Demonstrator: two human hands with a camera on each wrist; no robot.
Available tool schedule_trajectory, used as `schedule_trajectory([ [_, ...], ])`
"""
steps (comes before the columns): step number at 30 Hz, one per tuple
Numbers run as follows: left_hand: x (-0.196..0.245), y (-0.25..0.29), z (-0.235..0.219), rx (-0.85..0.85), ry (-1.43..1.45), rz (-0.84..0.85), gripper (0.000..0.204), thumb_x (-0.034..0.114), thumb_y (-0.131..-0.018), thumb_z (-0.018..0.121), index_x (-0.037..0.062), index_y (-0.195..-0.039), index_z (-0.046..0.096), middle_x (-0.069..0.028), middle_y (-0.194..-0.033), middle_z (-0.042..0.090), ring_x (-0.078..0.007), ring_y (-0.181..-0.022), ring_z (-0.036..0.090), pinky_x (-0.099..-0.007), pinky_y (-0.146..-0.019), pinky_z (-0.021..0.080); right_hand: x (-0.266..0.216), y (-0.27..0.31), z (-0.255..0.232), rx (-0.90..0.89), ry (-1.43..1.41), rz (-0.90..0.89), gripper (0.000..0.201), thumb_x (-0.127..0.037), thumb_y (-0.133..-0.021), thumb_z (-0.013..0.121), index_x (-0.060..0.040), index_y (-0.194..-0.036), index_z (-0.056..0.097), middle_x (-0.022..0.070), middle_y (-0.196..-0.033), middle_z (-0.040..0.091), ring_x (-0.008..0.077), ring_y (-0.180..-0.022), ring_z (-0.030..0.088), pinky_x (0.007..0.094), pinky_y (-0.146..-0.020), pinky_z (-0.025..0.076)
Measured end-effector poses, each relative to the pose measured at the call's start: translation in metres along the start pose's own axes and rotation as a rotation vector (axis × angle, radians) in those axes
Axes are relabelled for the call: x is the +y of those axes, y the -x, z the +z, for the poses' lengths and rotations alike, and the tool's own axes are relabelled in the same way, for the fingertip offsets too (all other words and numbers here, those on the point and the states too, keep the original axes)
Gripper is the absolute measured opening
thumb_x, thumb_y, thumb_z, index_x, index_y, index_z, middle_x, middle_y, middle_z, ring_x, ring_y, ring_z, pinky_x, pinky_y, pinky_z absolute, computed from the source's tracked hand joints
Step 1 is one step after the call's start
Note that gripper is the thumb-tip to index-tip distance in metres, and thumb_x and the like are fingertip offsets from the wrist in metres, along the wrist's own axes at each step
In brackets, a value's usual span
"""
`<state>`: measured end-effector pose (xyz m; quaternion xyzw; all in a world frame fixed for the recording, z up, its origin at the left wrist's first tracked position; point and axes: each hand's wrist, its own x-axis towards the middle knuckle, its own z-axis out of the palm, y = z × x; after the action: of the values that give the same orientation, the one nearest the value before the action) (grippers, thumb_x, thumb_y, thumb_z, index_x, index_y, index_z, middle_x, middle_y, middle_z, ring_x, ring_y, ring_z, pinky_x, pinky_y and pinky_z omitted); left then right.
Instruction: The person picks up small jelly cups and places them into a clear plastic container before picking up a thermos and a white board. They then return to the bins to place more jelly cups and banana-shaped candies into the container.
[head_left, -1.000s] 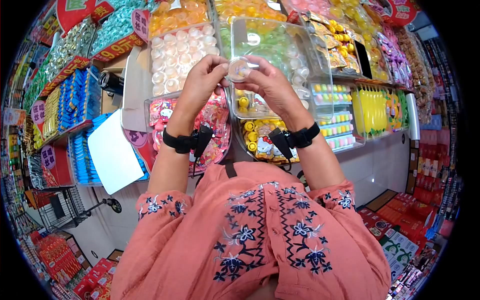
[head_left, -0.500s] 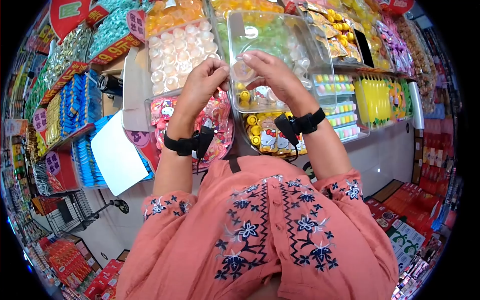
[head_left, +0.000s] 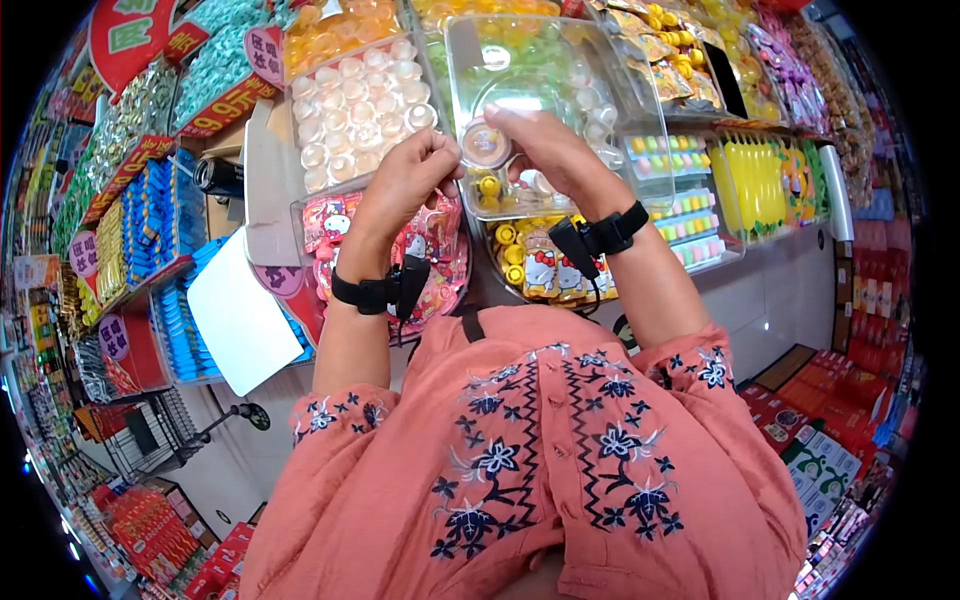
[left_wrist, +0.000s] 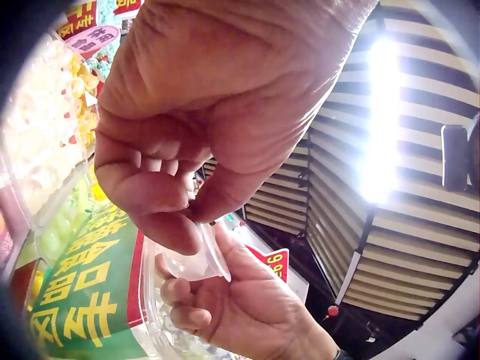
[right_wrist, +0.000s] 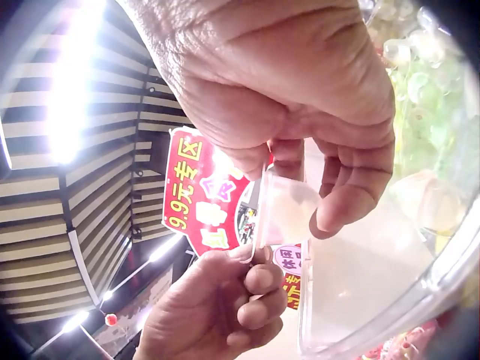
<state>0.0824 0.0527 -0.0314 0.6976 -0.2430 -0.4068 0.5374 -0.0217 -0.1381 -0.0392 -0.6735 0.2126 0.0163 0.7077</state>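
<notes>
A small clear jelly cup (head_left: 487, 143) with a round flat top is between both hands in the head view. My right hand (head_left: 555, 150) holds it from the right, thumb near the upper rim and fingers curled below. From the other side my left hand (head_left: 408, 178) pinches at the cup's edge with thumb and forefinger; its other fingers are curled in. The right wrist view shows the cup's pale side wall (right_wrist: 289, 214) between the right thumb and fingers. In the left wrist view, the left fingertips partly hide the cup (left_wrist: 199, 259).
Behind the cup stands a clear plastic lid (head_left: 560, 75) over green jelly cups. White jelly cups (head_left: 345, 125) fill a bin to the left. Pink packets (head_left: 335, 220) and yellow packets (head_left: 545, 270) lie nearer the body. A white card (head_left: 245, 310) leans at left.
My right thumb has shifted from the cup's face to its upper rim, with the fingers moving round it. The left hand stays at the cup's left edge, now slightly lower.
</notes>
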Motion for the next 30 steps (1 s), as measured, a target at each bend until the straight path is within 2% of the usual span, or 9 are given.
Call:
schedule_trajectory([
  [9,0.001,0.001,0.001,0.023,0.001,-0.023,0.016,0.023,-0.093,0.057,0.0073,-0.092,0.06,0.0012,-0.078,0.063,-0.0064,-0.063,0.06,-0.0212,-0.054,0.041,0.0,-0.001,0.001,-0.021,-0.024,-0.005,0.045,-0.046,-0.099,0.056,-0.0036,-0.106,0.069,0.0021,-0.088,0.066,0.0097,-0.073,0.06,0.0247,-0.054,0.049],
  [12,-0.004,-0.002,-0.004,-0.012,0.018,-0.03,0.023,0.026,-0.093,0.062,0.0048,-0.101,0.061,-0.0016,-0.087,0.064,-0.0077,-0.066,0.059,-0.0216,-0.054,0.042,0.0,0.0,0.003,-0.007,-0.024,-0.031,0.048,-0.048,-0.099,0.055,-0.0028,-0.103,0.069,0.0042,-0.085,0.068,0.0113,-0.07,0.062,0.0243,-0.054,0.049],
  [15,0.003,0.005,0.004,0.102,-0.011,0.122,0.04,0.029,-0.091,0.07,0.0012,-0.118,0.058,-0.0059,-0.101,0.063,-0.0107,-0.075,0.059,-0.0243,-0.061,0.048,-0.001,-0.004,0.003,-0.012,-0.026,-0.035,0.047,-0.048,-0.099,0.056,-0.0027,-0.102,0.068,0.0036,-0.084,0.067,0.011,-0.069,0.062,0.024,-0.053,0.049],
  [16,-0.006,-0.002,0.004,0.107,-0.094,0.264,0.059,0.027,-0.086,0.077,0.0004,-0.132,0.051,-0.01,-0.111,0.058,-0.0154,-0.084,0.059,-0.0276,-0.071,0.051,-0.004,-0.003,0.005,-0.004,-0.028,-0.03,0.047,-0.048,-0.099,0.056,-0.0025,-0.101,0.068,0.0035,-0.083,0.066,0.0109,-0.069,0.062,0.0239,-0.053,0.049],
  [19,0.0,0.002,0.009,0.15,-0.314,0.462,0.064,0.024,-0.083,0.079,0.0012,-0.135,0.05,-0.0126,-0.112,0.055,-0.0193,-0.087,0.059,-0.0305,-0.078,0.052,-0.007,-0.004,0.009,-0.016,-0.023,-0.016,0.047,-0.048,-0.098,0.059,-0.0016,-0.106,0.066,0.0039,-0.083,0.065,0.0107,-0.07,0.063,0.0241,-0.053,0.048],
  [20,0.001,0.003,0.011,0.171,-0.431,0.532,0.063,0.021,-0.081,0.08,0.001,-0.133,0.051,-0.0157,-0.113,0.054,-0.0243,-0.089,0.061,-0.034,-0.079,0.052,-0.006,-0.006,0.01,-0.032,-0.033,-0.015,0.047,-0.047,-0.098,0.059,-0.0015,-0.107,0.065,0.0038,-0.083,0.064,0.0109,-0.071,0.063,0.0242,-0.052,0.048],
  [23,0.002,0.004,0.012,0.227,-0.609,0.565,0.061,0.017,-0.08,0.081,-0.0003,-0.132,0.052,-0.0134,-0.116,0.055,-0.0179,-0.096,0.059,-0.0288,-0.079,0.051,-0.003,-0.01,0.012,-0.075,-0.051,0.023,0.047,-0.046,-0.098,0.059,-0.0005,-0.112,0.063,0.0054,-0.085,0.064,0.012,-0.074,0.065,0.0243,-0.053,0.049],
  [26,-0.009,-0.007,0.005,0.278,-0.614,0.601,0.057,0.019,-0.08,0.081,-0.0008,-0.127,0.055,-0.013,-0.114,0.057,-0.0182,-0.095,0.06,-0.0307,-0.079,0.052,-0.003,-0.009,0.015,-0.033,-0.076,0.016,0.049,-0.045,-0.099,0.058,0.0008,-0.116,0.061,0.0083,-0.092,0.063,0.0142,-0.078,0.066,0.0253,-0.057,0.052],
  [30,-0.009,-0.023,-0.045,0.437,-0.533,0.499,0.057,0.025,-0.08,0.081,-0.0015,-0.125,0.057,-0.0123,-0.108,0.061,-0.0189,-0.09,0.06,-0.033,-0.079,0.052,-0.009,-0.006,0.007,0.002,-0.144,-0.012,0.05,-0.044,-0.1,0.055,0.002,-0.118,0.06,0.0119,-0.102,0.062,0.0174,-0.083,0.066,0.0278,-0.064,0.056],
])
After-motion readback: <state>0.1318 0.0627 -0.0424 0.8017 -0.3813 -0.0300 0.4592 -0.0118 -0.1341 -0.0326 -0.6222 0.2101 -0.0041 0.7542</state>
